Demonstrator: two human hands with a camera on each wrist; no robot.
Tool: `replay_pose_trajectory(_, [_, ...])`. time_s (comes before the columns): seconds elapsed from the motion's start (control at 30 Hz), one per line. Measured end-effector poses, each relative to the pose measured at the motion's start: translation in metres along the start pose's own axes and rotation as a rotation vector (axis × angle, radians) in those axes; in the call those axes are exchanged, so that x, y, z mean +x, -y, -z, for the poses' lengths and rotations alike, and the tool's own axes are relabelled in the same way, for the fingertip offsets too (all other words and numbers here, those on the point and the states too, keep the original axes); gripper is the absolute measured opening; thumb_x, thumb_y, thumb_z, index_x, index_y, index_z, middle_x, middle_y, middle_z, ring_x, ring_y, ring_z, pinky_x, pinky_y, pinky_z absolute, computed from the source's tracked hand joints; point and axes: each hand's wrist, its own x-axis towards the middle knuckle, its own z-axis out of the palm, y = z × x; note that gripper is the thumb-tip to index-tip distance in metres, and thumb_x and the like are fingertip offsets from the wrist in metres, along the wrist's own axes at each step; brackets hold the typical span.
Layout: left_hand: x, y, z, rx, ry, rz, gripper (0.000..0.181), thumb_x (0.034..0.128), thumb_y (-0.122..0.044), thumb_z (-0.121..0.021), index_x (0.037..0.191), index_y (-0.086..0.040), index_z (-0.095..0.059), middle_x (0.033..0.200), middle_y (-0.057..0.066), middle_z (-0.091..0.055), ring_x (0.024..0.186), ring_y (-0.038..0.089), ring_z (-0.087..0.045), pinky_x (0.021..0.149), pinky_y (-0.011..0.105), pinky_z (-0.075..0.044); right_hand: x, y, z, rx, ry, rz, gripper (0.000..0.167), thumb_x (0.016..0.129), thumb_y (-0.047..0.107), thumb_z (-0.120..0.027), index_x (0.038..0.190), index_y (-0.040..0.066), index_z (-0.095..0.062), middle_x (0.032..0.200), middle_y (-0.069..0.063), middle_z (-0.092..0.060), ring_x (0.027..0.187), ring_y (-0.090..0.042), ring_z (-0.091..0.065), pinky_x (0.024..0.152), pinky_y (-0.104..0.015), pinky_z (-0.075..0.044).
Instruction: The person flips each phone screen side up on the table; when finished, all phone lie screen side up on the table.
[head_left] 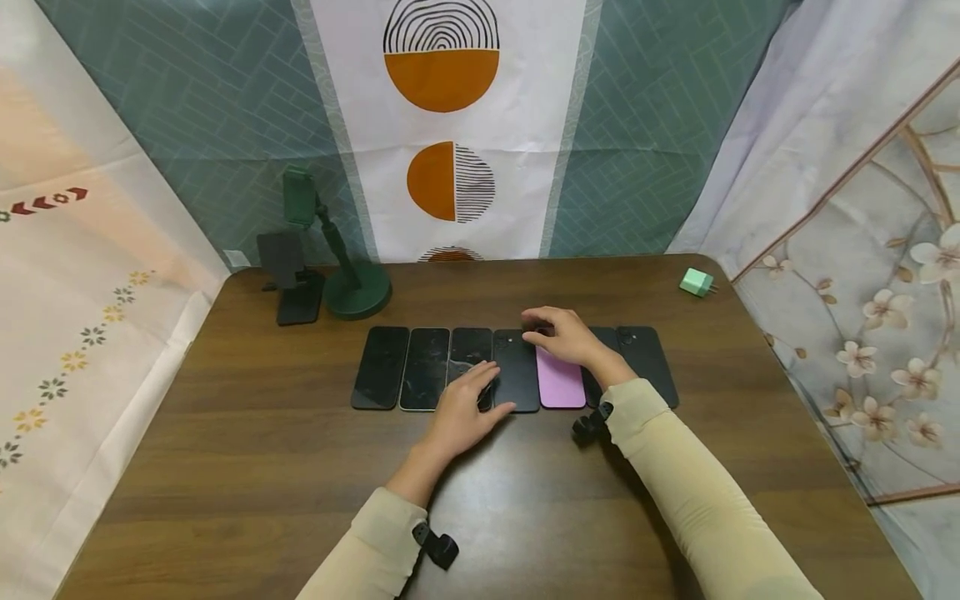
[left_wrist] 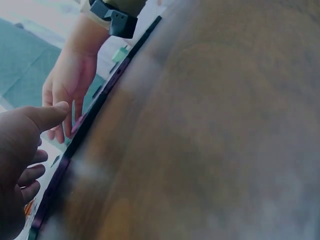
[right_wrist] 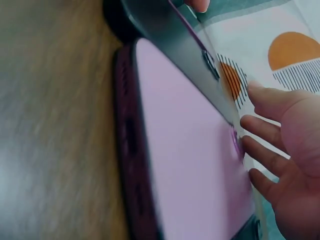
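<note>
Several phones lie side by side in a row on the wooden table. A pink phone (head_left: 561, 382) (right_wrist: 185, 150) has black phones on both sides. My right hand (head_left: 564, 335) (right_wrist: 300, 145) is over its far end, fingers extended by the camera bump; whether they touch it I cannot tell. My left hand (head_left: 463, 410) (left_wrist: 20, 160) is over the third phone (head_left: 471, 343) from the left, fingers and thumb spread, thumb above the lower part of the black phone (head_left: 516, 375) beside the pink one. Neither hand grips anything.
A green round-based stand (head_left: 357, 290) and a black phone stand (head_left: 300, 298) are at the back left of the table (head_left: 247, 467). At the back right lies a green charger plug (head_left: 697, 282). Patterned cloth hangs behind the table and at both sides.
</note>
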Motion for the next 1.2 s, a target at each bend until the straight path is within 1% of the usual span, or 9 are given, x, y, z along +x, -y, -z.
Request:
replay_pose_trajectory(0.13, [0.003, -0.001, -0.003, -0.004, 0.005, -0.031, 0.064, 0.0857, -0.035, -0.083, 0.135, 0.0, -0.063, 0.142, 0.013, -0.06, 0.137, 0.027, -0.05, 0.11, 0.046, -0.043, -0.003, -0.005, 0.0, -0.048, 0.011, 0.01, 0.048, 0.096, 0.02, -0.073, 0.139, 0.003, -0.06, 0.135, -0.015, -0.063, 0.129, -0.032, -0.056, 0.11, -0.05, -0.042])
replay_pose_trajectory(0.23, [0.007, -0.001, -0.005, -0.004, 0.024, -0.046, 0.066, 0.0844, -0.035, -0.084, 0.136, 0.0, -0.062, 0.143, 0.013, -0.058, 0.139, 0.027, -0.048, 0.112, 0.046, -0.041, -0.003, -0.01, -0.001, -0.047, 0.015, -0.003, 0.049, 0.094, 0.021, -0.075, 0.138, 0.006, -0.062, 0.135, -0.013, -0.063, 0.131, -0.031, -0.053, 0.112, -0.05, -0.039])
replay_pose_trajectory(0.43, [0.015, -0.003, -0.004, -0.001, 0.069, -0.027, 0.072, 0.0817, -0.036, -0.086, 0.138, 0.001, -0.06, 0.146, 0.013, -0.056, 0.141, 0.028, -0.046, 0.114, 0.046, -0.039, 0.0, -0.011, 0.002, -0.014, 0.01, 0.011, 0.048, 0.093, 0.021, -0.077, 0.136, 0.006, -0.063, 0.133, -0.012, -0.065, 0.13, -0.03, -0.054, 0.111, -0.048, -0.041])
replay_pose_trajectory(0.57, [0.019, -0.004, -0.001, 0.012, 0.087, -0.02, 0.075, 0.0811, -0.038, -0.086, 0.139, 0.0, -0.059, 0.148, 0.012, -0.054, 0.14, 0.029, -0.046, 0.114, 0.048, -0.038, 0.002, -0.009, 0.005, -0.025, 0.011, 0.028, 0.05, 0.091, 0.023, -0.078, 0.137, 0.006, -0.063, 0.135, -0.013, -0.063, 0.129, -0.031, -0.053, 0.111, -0.05, -0.04])
replay_pose_trajectory(0.7, [0.02, -0.006, -0.002, 0.061, 0.121, -0.014, 0.077, 0.0818, -0.044, -0.084, 0.141, -0.002, -0.059, 0.149, 0.01, -0.053, 0.141, 0.029, -0.045, 0.116, 0.048, -0.036, 0.001, -0.009, 0.006, -0.027, 0.03, 0.007, 0.056, 0.089, 0.026, -0.081, 0.138, 0.008, -0.062, 0.138, -0.013, -0.061, 0.131, -0.031, -0.051, 0.112, -0.051, -0.038])
replay_pose_trajectory(0.87, [0.02, -0.009, -0.006, 0.126, 0.153, -0.007, 0.081, 0.0808, -0.051, -0.083, 0.142, -0.004, -0.059, 0.15, 0.009, -0.052, 0.143, 0.026, -0.043, 0.119, 0.044, -0.031, -0.003, -0.01, 0.004, -0.024, 0.04, -0.03, 0.059, 0.086, 0.025, -0.084, 0.138, 0.008, -0.063, 0.138, -0.014, -0.061, 0.13, -0.031, -0.053, 0.112, -0.052, -0.039])
replay_pose_trajectory(1.03, [0.021, -0.013, -0.012, 0.203, 0.149, -0.016, 0.083, 0.0773, -0.054, -0.084, 0.14, -0.005, -0.061, 0.15, 0.009, -0.053, 0.144, 0.025, -0.042, 0.119, 0.042, -0.029, -0.005, -0.012, 0.002, -0.03, 0.031, -0.025, 0.059, 0.085, 0.026, -0.084, 0.138, 0.009, -0.064, 0.137, -0.015, -0.062, 0.129, -0.031, -0.055, 0.111, -0.052, -0.04])
replay_pose_trajectory(1.1, [0.021, -0.014, -0.014, 0.233, 0.141, -0.019, 0.083, 0.0768, -0.056, -0.083, 0.138, -0.005, -0.062, 0.149, 0.009, -0.053, 0.142, 0.026, -0.044, 0.118, 0.043, -0.031, -0.005, -0.014, 0.001, -0.033, 0.033, -0.025, 0.059, 0.085, 0.026, -0.084, 0.138, 0.01, -0.064, 0.138, -0.014, -0.062, 0.13, -0.031, -0.055, 0.111, -0.051, -0.04])
replay_pose_trajectory(1.2, [0.021, -0.017, -0.017, 0.255, 0.142, -0.008, 0.083, 0.078, -0.06, -0.081, 0.138, -0.005, -0.063, 0.149, 0.01, -0.053, 0.142, 0.026, -0.044, 0.117, 0.045, -0.032, -0.006, -0.016, -0.001, -0.046, 0.041, -0.023, 0.059, 0.086, 0.027, -0.083, 0.139, 0.01, -0.063, 0.138, -0.014, -0.062, 0.131, -0.031, -0.054, 0.111, -0.051, -0.04])
